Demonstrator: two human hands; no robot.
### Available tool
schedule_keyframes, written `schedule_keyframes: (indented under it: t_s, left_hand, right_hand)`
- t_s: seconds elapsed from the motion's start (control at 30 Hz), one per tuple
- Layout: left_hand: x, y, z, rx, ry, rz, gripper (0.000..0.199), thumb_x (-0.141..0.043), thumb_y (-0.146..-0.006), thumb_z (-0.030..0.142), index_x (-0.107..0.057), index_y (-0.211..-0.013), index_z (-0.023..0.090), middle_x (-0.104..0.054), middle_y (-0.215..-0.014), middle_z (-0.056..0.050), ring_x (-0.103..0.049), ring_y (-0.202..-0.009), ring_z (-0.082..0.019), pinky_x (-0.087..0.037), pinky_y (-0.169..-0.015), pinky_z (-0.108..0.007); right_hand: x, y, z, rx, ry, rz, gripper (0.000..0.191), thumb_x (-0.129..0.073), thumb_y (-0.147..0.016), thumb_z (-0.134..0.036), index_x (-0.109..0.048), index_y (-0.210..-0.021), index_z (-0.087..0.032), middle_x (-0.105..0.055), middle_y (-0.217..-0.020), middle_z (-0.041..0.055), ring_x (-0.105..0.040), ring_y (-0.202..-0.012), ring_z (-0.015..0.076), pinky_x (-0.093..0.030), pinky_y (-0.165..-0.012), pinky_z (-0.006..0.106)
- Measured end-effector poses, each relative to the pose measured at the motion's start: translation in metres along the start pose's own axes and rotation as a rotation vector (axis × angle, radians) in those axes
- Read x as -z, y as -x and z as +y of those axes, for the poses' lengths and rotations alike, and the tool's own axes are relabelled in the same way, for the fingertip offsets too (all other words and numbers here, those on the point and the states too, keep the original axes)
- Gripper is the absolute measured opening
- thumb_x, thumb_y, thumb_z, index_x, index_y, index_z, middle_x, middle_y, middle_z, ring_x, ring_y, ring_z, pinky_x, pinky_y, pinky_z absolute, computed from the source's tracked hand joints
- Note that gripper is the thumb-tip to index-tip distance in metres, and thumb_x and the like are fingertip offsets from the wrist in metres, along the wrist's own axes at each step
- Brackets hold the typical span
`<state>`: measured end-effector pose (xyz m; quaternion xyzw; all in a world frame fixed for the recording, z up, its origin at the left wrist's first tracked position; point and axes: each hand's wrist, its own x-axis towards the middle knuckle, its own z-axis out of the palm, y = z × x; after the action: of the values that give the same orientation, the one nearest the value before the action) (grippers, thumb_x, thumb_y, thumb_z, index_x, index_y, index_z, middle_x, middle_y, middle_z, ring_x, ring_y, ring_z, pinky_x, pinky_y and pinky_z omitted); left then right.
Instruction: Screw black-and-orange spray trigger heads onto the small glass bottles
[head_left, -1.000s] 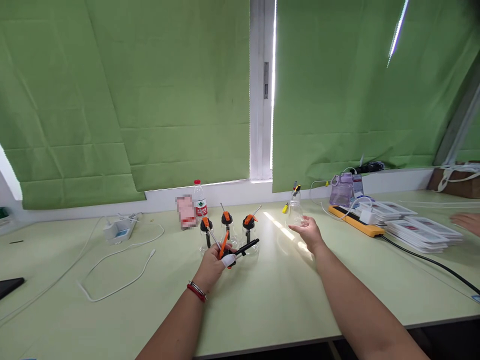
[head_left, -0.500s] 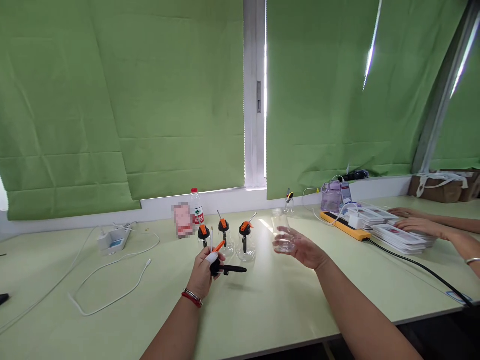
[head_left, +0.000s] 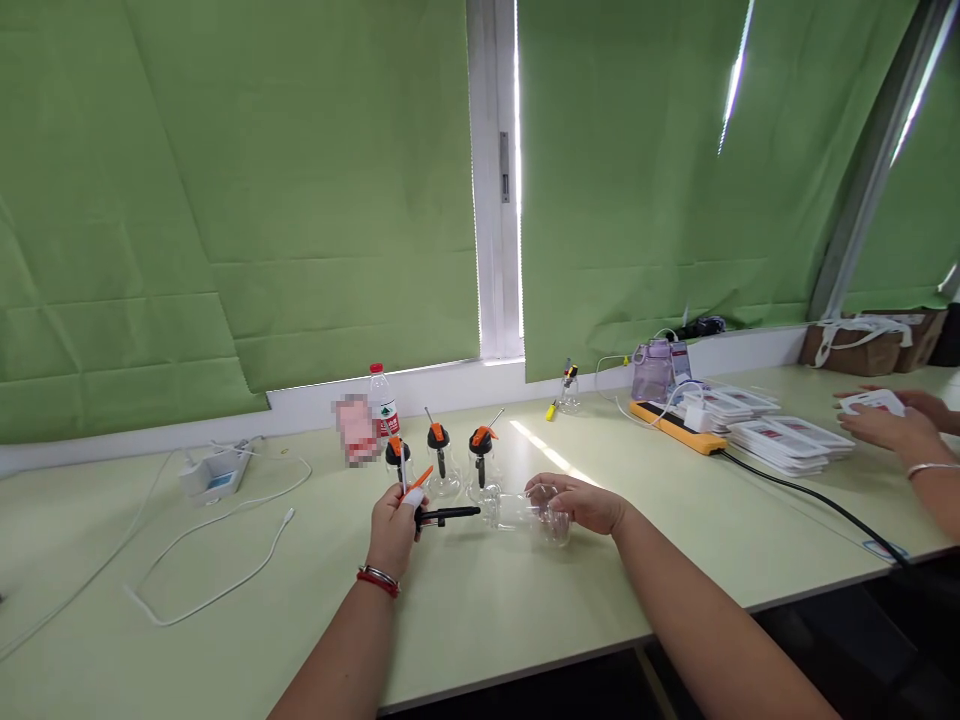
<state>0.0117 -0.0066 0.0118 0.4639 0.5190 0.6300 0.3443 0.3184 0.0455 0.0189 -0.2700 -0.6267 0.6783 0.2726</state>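
Note:
My left hand (head_left: 391, 528) is closed around a black bottle top (head_left: 448, 513) with an orange lever and a pale straw; its black stem points right. In my right hand (head_left: 589, 503) is a clear, empty-looking bottle (head_left: 517, 512), tipped on its side above the table. The bottle's neck faces left, close to the tip of the stem. From this view I cannot tell whether the two touch. Just behind stand three clear bottles fitted with black-and-orange tops: a left one (head_left: 397, 452), a middle one (head_left: 442, 465) and a right one (head_left: 481, 455).
A red-capped water bottle (head_left: 384, 402) stands near the wall. White cables and a white power strip (head_left: 217, 478) lie left. Rightward are an orange power strip (head_left: 679, 430), a purple jug (head_left: 652, 370) and stacked white packs (head_left: 784, 445). Another person's hands (head_left: 885, 425) hold a white pack.
My right hand has tipped the clear bottle from upright to sideways and brought it left and lower, towards the stem. The other person's hands have lifted a white pack off to the right.

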Motion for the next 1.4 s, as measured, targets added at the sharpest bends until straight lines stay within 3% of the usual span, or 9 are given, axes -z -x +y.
schedule_keyframes:
  t_s: [0.23,0.47,0.63,0.73,0.83,0.97,1.4]
  left_hand:
    - [-0.011,0.005,-0.001,0.05,-0.056,-0.11,0.021,-0.056,-0.07,0.038,-0.052,-0.069,0.017,-0.056,-0.066,0.001,-0.057,-0.049,-0.014,-0.039,-0.034,-0.022]
    - [-0.018,0.011,0.002,0.182,-0.002,-0.272,0.027,-0.053,-0.075,0.043,-0.053,-0.071,0.016,-0.058,-0.069,-0.001,-0.059,-0.055,-0.015,-0.048,-0.05,-0.027]
    - [-0.02,0.014,-0.002,0.199,0.045,-0.368,0.029,-0.053,-0.078,0.047,-0.048,-0.07,0.019,-0.054,-0.064,0.003,-0.058,-0.057,-0.014,-0.049,-0.058,-0.029]
    - [-0.022,0.016,-0.003,0.212,0.022,-0.402,0.03,-0.052,-0.079,0.049,-0.046,-0.072,0.02,-0.055,-0.062,0.003,-0.06,-0.056,-0.015,-0.049,-0.056,-0.029]
    - [-0.025,0.019,-0.001,0.265,-0.047,-0.439,0.033,-0.049,-0.08,0.054,-0.045,-0.075,0.021,-0.056,-0.056,0.002,-0.058,-0.047,-0.017,-0.042,-0.042,-0.026]
    - [-0.025,0.02,0.003,0.275,-0.214,-0.377,0.036,-0.044,-0.081,0.057,-0.046,-0.075,0.022,-0.051,-0.047,0.004,-0.044,-0.031,-0.012,-0.024,-0.03,-0.02]
    - [-0.03,0.021,0.007,0.27,-0.129,-0.238,0.032,-0.046,-0.081,0.051,-0.041,-0.07,0.022,-0.041,-0.05,0.007,-0.036,-0.034,-0.007,-0.017,-0.032,-0.018]
  right_hand:
    - [-0.014,-0.012,0.005,-0.018,0.088,-0.018,0.039,-0.067,-0.065,-0.029,-0.06,-0.102,-0.019,-0.057,-0.086,0.0015,-0.052,-0.073,0.0129,-0.041,-0.065,0.025]
    - [-0.03,-0.023,0.01,0.021,0.098,0.002,0.041,-0.071,-0.065,-0.031,-0.058,-0.103,-0.02,-0.054,-0.082,-0.0005,-0.049,-0.071,0.0122,-0.04,-0.061,0.025]
    - [-0.032,-0.025,0.012,0.069,0.103,-0.003,0.04,-0.07,-0.066,-0.03,-0.058,-0.103,-0.019,-0.053,-0.082,-0.0003,-0.048,-0.071,0.012,-0.04,-0.06,0.024]
    - [-0.035,-0.025,0.011,0.073,0.12,-0.008,0.042,-0.071,-0.065,-0.03,-0.057,-0.103,-0.019,-0.053,-0.081,-0.0005,-0.048,-0.069,0.0115,-0.04,-0.059,0.023]
    - [-0.037,-0.025,0.011,0.066,0.149,0.002,0.045,-0.073,-0.063,-0.03,-0.057,-0.103,-0.019,-0.052,-0.083,-0.0004,-0.048,-0.068,0.011,-0.04,-0.057,0.023]
    - [-0.036,-0.026,0.013,0.099,0.164,0.0,0.049,-0.076,-0.061,-0.029,-0.058,-0.105,-0.019,-0.051,-0.085,0.0,-0.047,-0.069,0.0109,-0.042,-0.059,0.024]
    - [-0.041,-0.029,0.017,0.269,0.321,0.099,0.07,-0.084,-0.052,-0.028,-0.054,-0.115,-0.022,-0.05,-0.108,0.0044,-0.049,-0.084,0.0147,-0.044,-0.076,0.03]
